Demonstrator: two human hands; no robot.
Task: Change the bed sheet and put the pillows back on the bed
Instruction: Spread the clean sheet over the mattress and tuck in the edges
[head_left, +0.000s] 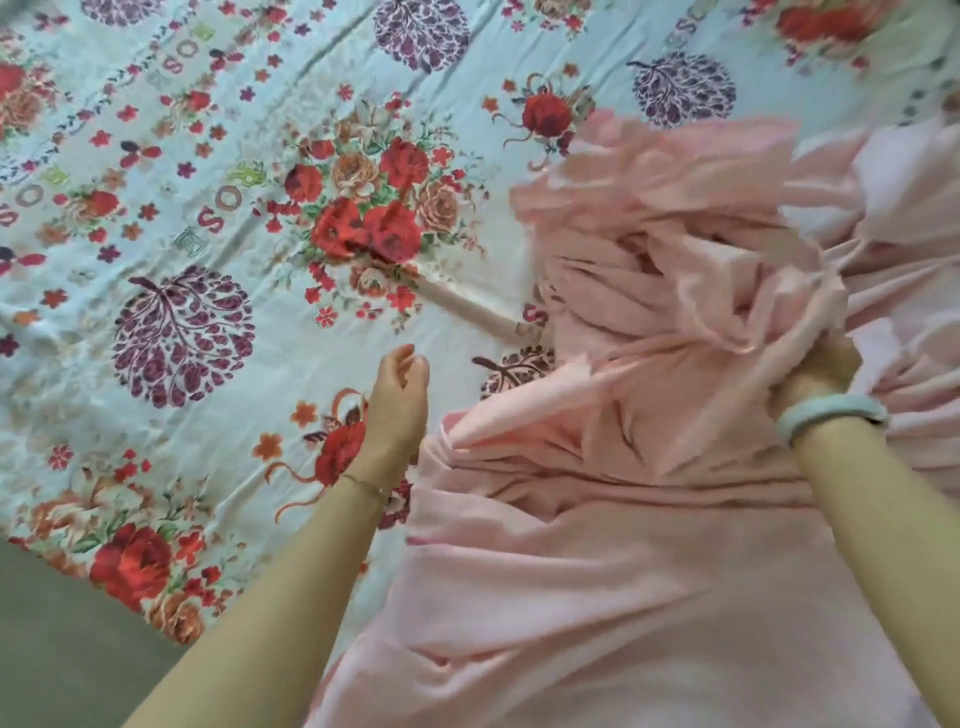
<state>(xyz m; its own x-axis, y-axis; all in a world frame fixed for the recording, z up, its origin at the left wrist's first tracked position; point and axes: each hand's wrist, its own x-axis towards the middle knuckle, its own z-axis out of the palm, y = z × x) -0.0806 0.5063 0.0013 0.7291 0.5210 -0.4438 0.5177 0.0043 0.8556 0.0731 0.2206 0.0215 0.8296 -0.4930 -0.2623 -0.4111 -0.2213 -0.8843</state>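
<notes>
Right hand (818, 374) gripped bunched pink sheet (623, 493), left hand (397, 400) loose, empty; one-handed pull risked dragging floral sheet (208, 208) askew.

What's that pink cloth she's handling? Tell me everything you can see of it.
The pink sheet is plain, pale and soft-looking, with no print. It lies bunched and heavily creased over the right part of the floral sheet, spreading smoother toward the camera. Its far part is blurred. The right hand grips a gathered bunch of it, fingers buried in the folds. The left hand is beside its left edge; whether it holds the cloth cannot be told.
</notes>
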